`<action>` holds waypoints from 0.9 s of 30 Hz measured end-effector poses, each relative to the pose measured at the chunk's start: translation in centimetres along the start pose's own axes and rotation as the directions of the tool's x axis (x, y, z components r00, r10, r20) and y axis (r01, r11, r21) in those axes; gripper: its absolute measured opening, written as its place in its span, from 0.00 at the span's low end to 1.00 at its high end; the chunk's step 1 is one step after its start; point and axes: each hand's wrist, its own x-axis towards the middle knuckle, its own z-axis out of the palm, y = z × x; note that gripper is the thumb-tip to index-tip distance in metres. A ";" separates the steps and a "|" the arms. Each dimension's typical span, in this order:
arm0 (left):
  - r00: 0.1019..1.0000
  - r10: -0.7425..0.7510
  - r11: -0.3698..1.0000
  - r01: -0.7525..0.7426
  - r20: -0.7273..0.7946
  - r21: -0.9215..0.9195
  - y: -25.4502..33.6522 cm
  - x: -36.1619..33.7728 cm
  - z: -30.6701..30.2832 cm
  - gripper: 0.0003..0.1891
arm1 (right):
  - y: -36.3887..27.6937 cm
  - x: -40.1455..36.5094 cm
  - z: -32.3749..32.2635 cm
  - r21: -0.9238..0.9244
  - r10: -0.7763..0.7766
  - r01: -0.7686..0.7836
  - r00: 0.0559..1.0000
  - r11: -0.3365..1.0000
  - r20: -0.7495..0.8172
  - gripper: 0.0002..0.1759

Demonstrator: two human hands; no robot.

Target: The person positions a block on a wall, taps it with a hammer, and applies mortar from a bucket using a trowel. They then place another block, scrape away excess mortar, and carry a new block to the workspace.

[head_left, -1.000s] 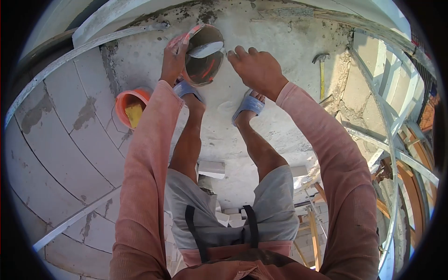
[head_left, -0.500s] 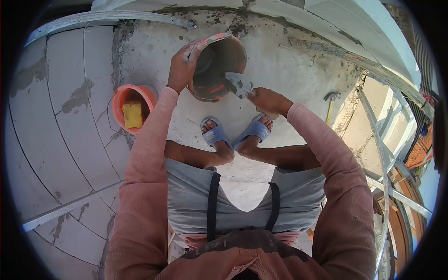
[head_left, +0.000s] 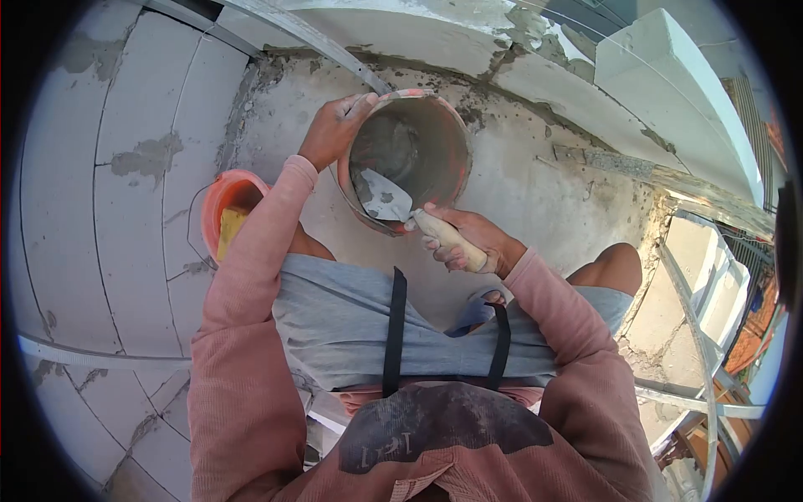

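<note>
Your right hand (head_left: 464, 238) is curled around the handle of the trowel (head_left: 384, 197), whose thin, likely stiff blade reaches inside the large bucket (head_left: 459, 156). Your left hand (head_left: 338, 127) grips that bucket's rim, thumb and fingers closed over the edge. With grey mix on its inside, the bucket probably feels heavy and a bit slippery, so the rim is the surest hold. Beyond your left forearm, the small orange bucket (head_left: 214, 201) holds a yellow sponge (head_left: 229, 231).

faint pale characters (head_left: 387, 450) on the dark patch (head_left: 443, 425) of the pink shirt (head_left: 326, 481), too unclear to read
</note>
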 end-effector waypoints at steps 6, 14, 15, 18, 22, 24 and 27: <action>1.000 -0.021 0.999 0.021 0.009 -0.045 0.0 -0.8 -0.4 0.28 | -3.9 -4.0 3.5 -0.687 -0.347 -0.004 0.860 0.726 -0.373 0.23; 0.995 0.005 1.000 -0.003 0.100 -0.023 1.3 -0.4 1.2 0.31 | -7.9 1.1 9.8 -0.882 -0.602 -0.347 0.793 -0.320 -0.094 0.16; 0.994 0.001 0.999 0.005 0.111 -0.054 1.7 -0.6 1.3 0.32 | -5.8 1.0 10.5 -0.843 -0.607 -0.340 0.794 -0.416 -0.020 0.16; 0.988 0.012 1.000 -0.013 0.153 0.010 2.5 -1.2 1.7 0.33 | 0.2 1.4 8.7 -0.773 -0.579 -0.290 0.806 -0.564 0.121 0.19; 0.987 0.014 1.000 -0.017 0.160 0.013 2.9 -1.5 2.2 0.34 | 2.2 -1.5 4.4 -0.647 -0.559 -0.356 0.819 -0.674 0.131 0.21; 0.982 -0.001 1.000 -0.001 0.188 0.010 2.8 -1.2 1.8 0.35 | 1.2 -3.2 3.3 -0.621 -0.595 -0.403 0.794 -0.672 0.128 0.22; 0.988 0.007 1.000 -0.005 0.152 -0.017 2.9 -1.1 2.0 0.36 | 0.0 -3.5 2.4 -0.659 -0.746 -0.473 0.633 -0.584 0.207 0.24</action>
